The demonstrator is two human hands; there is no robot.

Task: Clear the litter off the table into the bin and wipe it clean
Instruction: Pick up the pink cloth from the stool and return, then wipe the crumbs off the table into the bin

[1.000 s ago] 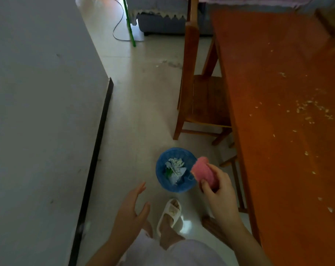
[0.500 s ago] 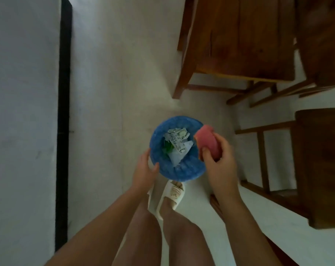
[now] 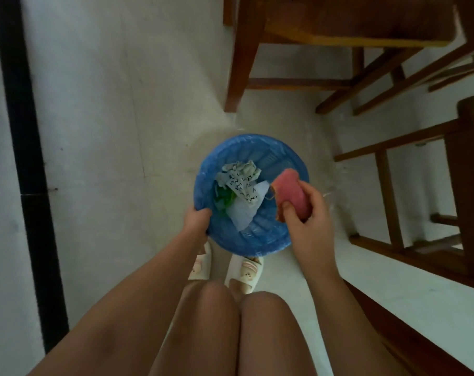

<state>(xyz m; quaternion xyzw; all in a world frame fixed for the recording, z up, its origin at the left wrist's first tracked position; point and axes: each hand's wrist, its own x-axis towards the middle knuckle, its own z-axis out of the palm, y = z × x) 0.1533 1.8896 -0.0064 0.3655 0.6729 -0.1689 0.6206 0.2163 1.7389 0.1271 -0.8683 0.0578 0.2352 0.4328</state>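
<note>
A round blue bin (image 3: 268, 240) stands on the pale floor just ahead of my feet. Inside it lie crumpled white papers with black scribbles (image 3: 242, 180) and a green scrap (image 3: 225, 198). My left hand (image 3: 196, 219) grips the bin's near-left rim, fingers curled over the edge. My right hand (image 3: 306, 223) holds a pink sponge (image 3: 291, 195) over the bin's right rim. The table top is out of view.
A wooden chair (image 3: 339, 28) stands beyond the bin at the upper right. More wooden legs and rungs (image 3: 387, 185) fill the right side. A black strip (image 3: 26, 158) runs along the white wall at left. My white slippers (image 3: 244, 272) sit below the bin.
The view has tipped further down and closer to the bin. My left hand went from reaching beside the bin to gripping its rim. The right hand still holds the sponge.
</note>
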